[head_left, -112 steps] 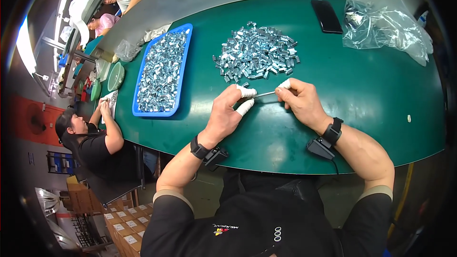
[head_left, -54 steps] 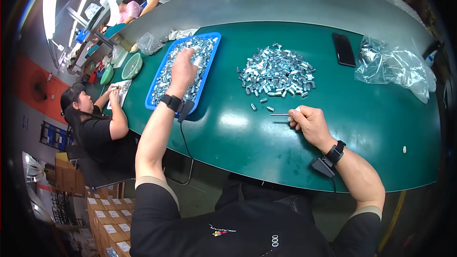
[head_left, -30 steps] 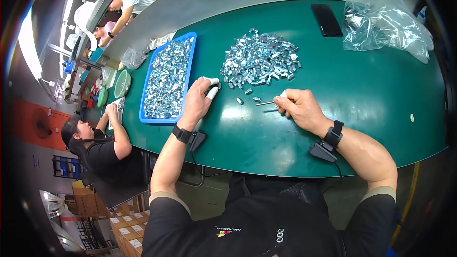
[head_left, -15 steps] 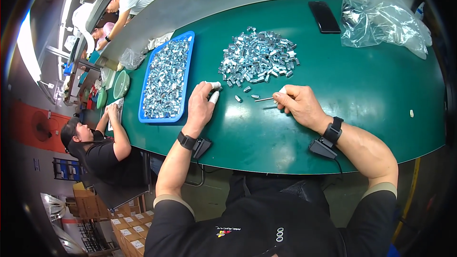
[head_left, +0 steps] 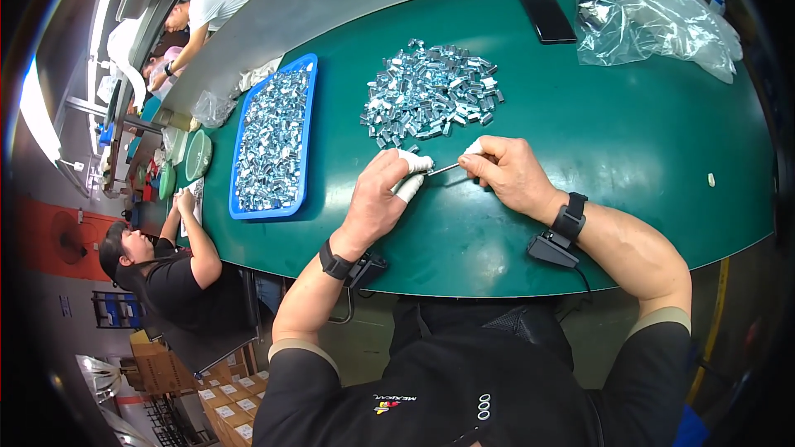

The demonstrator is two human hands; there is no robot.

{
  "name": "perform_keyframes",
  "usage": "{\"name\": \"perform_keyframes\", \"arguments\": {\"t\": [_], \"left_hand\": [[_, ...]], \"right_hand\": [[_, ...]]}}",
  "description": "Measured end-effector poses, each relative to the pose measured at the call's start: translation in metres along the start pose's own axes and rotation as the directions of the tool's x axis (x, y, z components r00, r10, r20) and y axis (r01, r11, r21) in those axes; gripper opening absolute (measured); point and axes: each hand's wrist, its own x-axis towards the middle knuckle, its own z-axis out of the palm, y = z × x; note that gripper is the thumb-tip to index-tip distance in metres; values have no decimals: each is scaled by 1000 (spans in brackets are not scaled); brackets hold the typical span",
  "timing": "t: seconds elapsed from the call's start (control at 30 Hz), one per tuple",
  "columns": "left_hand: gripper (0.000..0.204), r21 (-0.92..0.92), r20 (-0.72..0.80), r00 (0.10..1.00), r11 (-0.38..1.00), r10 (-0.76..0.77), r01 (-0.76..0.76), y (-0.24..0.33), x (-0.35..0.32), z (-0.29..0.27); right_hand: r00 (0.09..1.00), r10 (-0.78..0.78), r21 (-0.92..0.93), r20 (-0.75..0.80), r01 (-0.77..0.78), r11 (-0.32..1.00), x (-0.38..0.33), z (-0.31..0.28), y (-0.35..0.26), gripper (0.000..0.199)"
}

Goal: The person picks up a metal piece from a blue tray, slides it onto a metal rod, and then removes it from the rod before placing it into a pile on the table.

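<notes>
My right hand [head_left: 517, 178], a white cover on its index finger, pinches a thin metal rod [head_left: 445, 169] that points left. My left hand [head_left: 381, 199] has white wrapping on thumb and fingers. Its fingertips are closed in a pinch at the rod's tip; what lies between them is too small and covered to make out. Just beyond the fingers spreads a heap of small silvery metal pieces [head_left: 431, 91], short and block-like. To the left, a blue tray [head_left: 306, 136] is filled with similar metal pieces.
On the green table [head_left: 629, 165] a black phone [head_left: 546, 15] and a clear plastic bag [head_left: 654, 25] lie at the far right. A small pale scrap [head_left: 710, 180] rests near the right edge. Someone in black [head_left: 186, 281] sits at the left, by green baskets [head_left: 199, 155].
My left hand has moved right from beside the tray to the rod's tip, its fingers closing there. The right hand still holds the rod. The view has shifted slightly.
</notes>
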Motion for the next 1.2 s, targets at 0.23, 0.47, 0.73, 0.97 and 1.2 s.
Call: {"name": "perform_keyframes", "arguments": {"t": [0.23, 0.47, 0.73, 0.97, 1.2], "left_hand": [[28, -41, 27, 999, 999, -34, 35, 1, 0, 1], [27, 48, 63, 996, 996, 67, -70, 0, 8, 5], [24, -225, 27, 989, 963, -147, 149, 0, 6, 12], [22, -204, 32, 984, 963, -172, 175, 4, 4, 18], [22, -249, 44, 988, 956, -146, 153, 9, 6, 23]], "right_hand": [[997, 18, 59, -71, -14, 998, -2, 1, -3, 20], [999, 2, 27, -43, -1, 1000, -2, 0, -4, 15], [993, -28, 79, -114, 37, 996, -2, 4, -3, 16], [997, 6, 23, -77, -4, 1000, -2, 2, -2, 25], [994, 102, -65, 36, -100, 993, -3, -2, -12, 34]]}}
